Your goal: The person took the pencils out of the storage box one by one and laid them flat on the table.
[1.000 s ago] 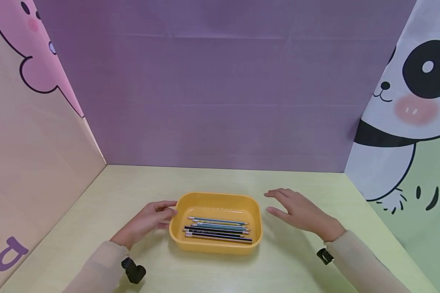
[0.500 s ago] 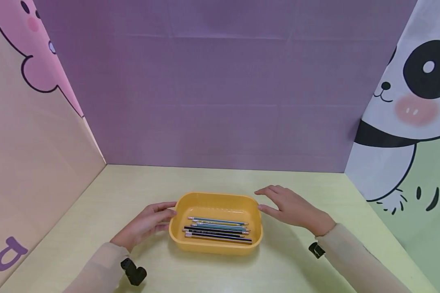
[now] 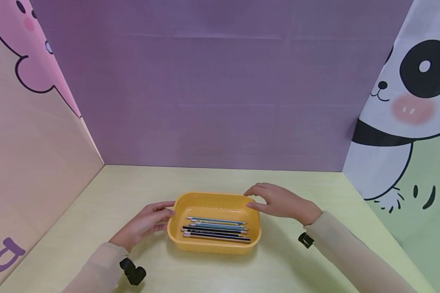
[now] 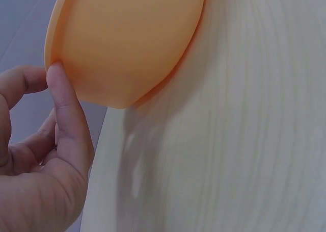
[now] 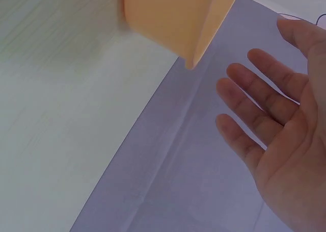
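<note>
— Pale wood table [image 3: 308,191], purple backdrop. Where's the tray?

— Yellow tray [image 3: 214,245] of pencils [image 3: 215,228] sits between my hands. Left hand [image 3: 144,223]: fingers loosely curled, thumb touching the left rim. Right hand [image 3: 278,202]: spread, just off the far right corner. Step, I judge: framing a two-handed grip; next needs that hand seated.

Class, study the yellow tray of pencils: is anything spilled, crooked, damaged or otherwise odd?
Nothing stands out. The yellow plastic tray sits flat on the pale wooden table; the pencils lie side by side inside it. The left hand touches its left rim; the right hand is open at its far right corner.
</note>
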`<state>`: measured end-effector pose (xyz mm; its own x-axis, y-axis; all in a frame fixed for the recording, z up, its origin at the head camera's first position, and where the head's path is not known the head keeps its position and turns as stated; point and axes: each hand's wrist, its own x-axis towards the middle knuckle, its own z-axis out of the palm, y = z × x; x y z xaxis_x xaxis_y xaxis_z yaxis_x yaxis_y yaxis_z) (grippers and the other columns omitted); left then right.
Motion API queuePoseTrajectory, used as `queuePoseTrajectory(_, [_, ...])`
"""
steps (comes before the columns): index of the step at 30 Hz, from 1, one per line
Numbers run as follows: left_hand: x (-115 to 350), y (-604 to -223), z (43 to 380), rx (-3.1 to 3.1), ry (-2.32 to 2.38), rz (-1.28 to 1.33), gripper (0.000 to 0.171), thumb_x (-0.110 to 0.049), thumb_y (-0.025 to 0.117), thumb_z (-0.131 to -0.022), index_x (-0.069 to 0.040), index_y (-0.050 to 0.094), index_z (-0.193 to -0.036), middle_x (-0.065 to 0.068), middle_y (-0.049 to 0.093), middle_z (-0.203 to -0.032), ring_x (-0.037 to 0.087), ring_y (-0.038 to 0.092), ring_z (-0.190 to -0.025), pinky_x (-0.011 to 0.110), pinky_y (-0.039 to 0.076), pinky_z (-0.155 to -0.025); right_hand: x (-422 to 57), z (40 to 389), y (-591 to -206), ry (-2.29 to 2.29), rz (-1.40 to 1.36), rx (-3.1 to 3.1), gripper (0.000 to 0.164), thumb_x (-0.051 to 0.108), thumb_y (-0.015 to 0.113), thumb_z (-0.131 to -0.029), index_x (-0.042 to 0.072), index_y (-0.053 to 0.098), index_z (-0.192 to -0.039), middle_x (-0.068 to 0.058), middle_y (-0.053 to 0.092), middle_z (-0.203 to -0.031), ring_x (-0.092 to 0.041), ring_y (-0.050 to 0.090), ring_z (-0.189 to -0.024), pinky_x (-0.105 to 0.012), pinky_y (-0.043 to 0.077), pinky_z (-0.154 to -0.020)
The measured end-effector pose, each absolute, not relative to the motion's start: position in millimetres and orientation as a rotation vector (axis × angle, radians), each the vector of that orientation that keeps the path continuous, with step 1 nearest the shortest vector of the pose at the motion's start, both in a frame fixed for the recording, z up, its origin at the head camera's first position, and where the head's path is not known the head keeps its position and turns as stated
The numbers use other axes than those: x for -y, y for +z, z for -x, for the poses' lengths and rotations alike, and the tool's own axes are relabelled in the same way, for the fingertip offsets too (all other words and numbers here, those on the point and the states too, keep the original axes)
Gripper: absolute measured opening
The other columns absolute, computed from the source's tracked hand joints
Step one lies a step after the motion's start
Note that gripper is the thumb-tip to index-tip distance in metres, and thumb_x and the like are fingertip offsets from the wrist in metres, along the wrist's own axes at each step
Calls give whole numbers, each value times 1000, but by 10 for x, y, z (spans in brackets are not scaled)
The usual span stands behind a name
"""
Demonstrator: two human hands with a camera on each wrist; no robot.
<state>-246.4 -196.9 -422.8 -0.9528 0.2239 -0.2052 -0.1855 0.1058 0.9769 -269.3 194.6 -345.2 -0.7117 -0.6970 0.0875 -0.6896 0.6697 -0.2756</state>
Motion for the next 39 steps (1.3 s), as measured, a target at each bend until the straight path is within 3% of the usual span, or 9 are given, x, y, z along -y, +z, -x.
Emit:
queuePoseTrajectory(6, [1969, -4219, 2456, -2085, 1919, -32, 59, -17, 63, -98, 6, 40, -148, 17, 63, -126, 22, 67, -99, 32, 58, -83, -1798, 2772, -3388, -443, 1225, -2744, 31, 26, 64, -100, 6, 69, -122, -6, 67, -121, -21, 62, -106, -41, 52, -94])
queuePoseTrajectory(14, [1971, -4195, 2457, -2081, 1916, -33, 59, -16, 63, -98, 6, 40, -148, 17, 63, -125, 21, 66, -100, 32, 58, -83, -1612, 2872, -3339, -435, 1198, -2682, 25, 22, 68, -97, 9, 71, -119, 6, 69, -109, -10, 62, -96, -32, 54, -88])
queuePoseTrajectory(21, [1968, -4197, 2452, -2090, 1908, -28, 59, -16, 62, -98, 6, 40, -148, 16, 64, -124, 21, 66, -100, 32, 58, -83, -1467, 2914, -3266, -469, 1281, -2610, 25, 19, 69, -96, 6, 71, -118, 8, 70, -100, -6, 63, -90, -30, 54, -85])
queuePoseTrajectory(39, [1968, -4192, 2457, -2084, 1908, -33, 59, -17, 62, -98, 6, 40, -148, 16, 64, -123, 22, 66, -100, 32, 58, -84, -1095, 3078, -3238, -401, 1236, -2541, 28, 21, 69, -96, 7, 70, -121, 4, 71, -108, -8, 65, -95, -23, 53, -86])
